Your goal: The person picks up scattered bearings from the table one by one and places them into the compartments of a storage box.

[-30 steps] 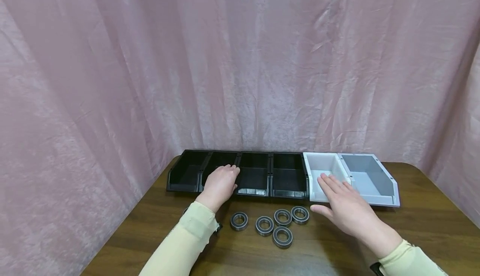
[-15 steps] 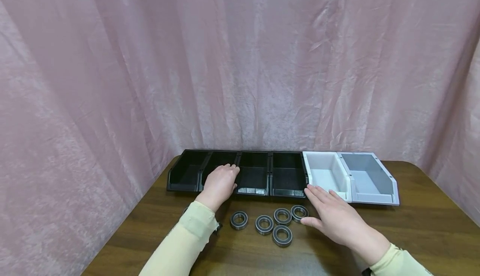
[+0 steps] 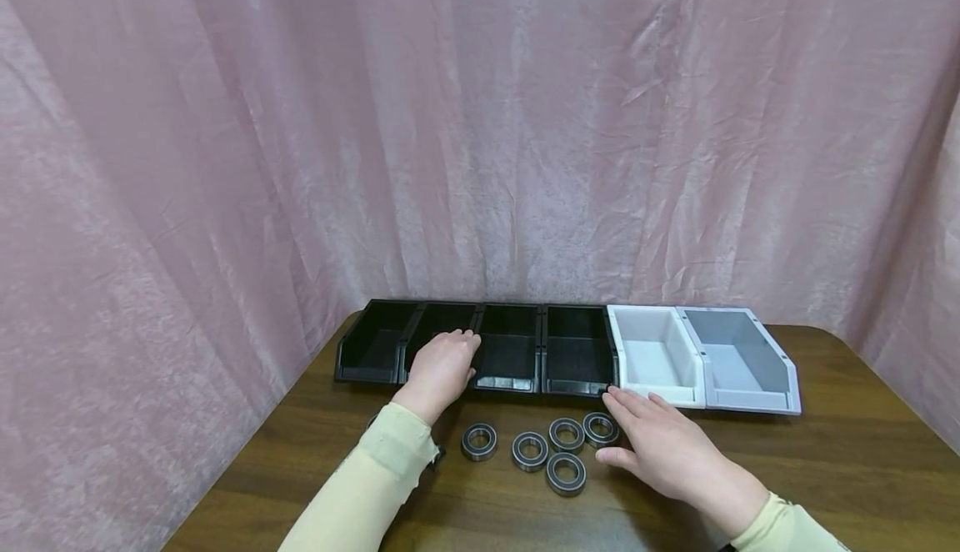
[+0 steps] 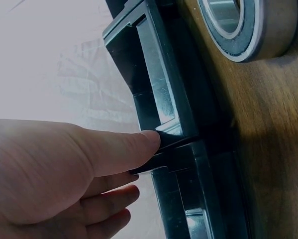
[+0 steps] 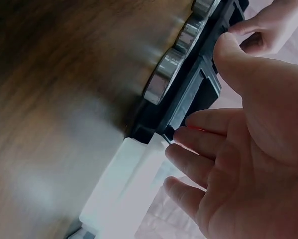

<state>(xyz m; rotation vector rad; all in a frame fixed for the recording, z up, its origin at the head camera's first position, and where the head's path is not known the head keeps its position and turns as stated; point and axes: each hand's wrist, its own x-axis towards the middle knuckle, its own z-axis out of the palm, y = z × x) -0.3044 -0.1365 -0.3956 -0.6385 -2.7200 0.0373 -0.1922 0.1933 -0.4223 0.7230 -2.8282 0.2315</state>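
My left hand (image 3: 440,368) is over the divider between the second and third black bins from the left. In the left wrist view its thumb (image 4: 139,145) presses a front corner of a black bin (image 4: 176,112), pinching the edge; the index finger is mostly hidden. My right hand (image 3: 663,448) hovers palm down before the white bin (image 3: 678,396), fingers extended and holding nothing. Its fingertips reach the corner where the white bin meets a black bin (image 3: 577,388). Just left of its thumb lies a ball bearing (image 3: 617,431), a grey-black ring with a metal rim.
More bearings lie on the wooden table (image 3: 855,452): one on its own (image 3: 478,442), others grouped near the middle, including a front bearing (image 3: 566,474). A grey bin (image 3: 753,398) ends the row at right. A pink curtain (image 3: 480,118) hangs behind.
My right hand has moved left and back toward me, from over the white bin to its front left corner. My left hand and the bearings have stayed put.
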